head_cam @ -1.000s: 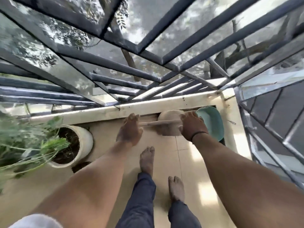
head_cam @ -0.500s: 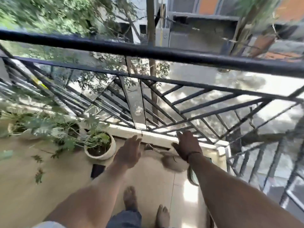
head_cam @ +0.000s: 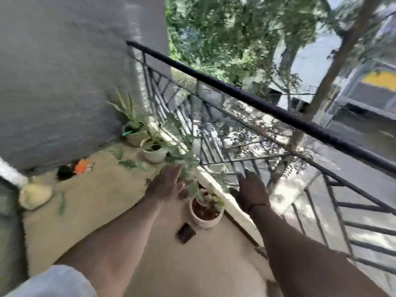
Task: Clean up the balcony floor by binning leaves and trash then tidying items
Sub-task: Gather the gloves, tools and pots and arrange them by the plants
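The view is blurred by motion. My left hand (head_cam: 166,185) is stretched out flat over the beige balcony floor (head_cam: 92,211), fingers straight, holding nothing. My right hand (head_cam: 251,190) reaches forward near the low ledge under the railing, fingers extended and empty. Green leaves (head_cam: 128,162) lie scattered on the floor at the far side, and one more leaf (head_cam: 62,203) lies at the left. An orange scrap (head_cam: 82,166) and a dark item (head_cam: 64,172) sit by the grey wall. A small dark flat object (head_cam: 185,233) lies on the floor beside the nearest pot.
Three potted plants line the ledge: a near pot (head_cam: 205,213), a white pot (head_cam: 154,152) and a far pot (head_cam: 134,133). A black railing (head_cam: 257,102) runs along the right. A grey wall (head_cam: 64,82) closes the left. A pale rounded object (head_cam: 35,196) sits at far left.
The view has swung left from the balcony corner. Both hands have let go of the stick-handled item by the teal dustpan and now reach out empty; those items are out of view.
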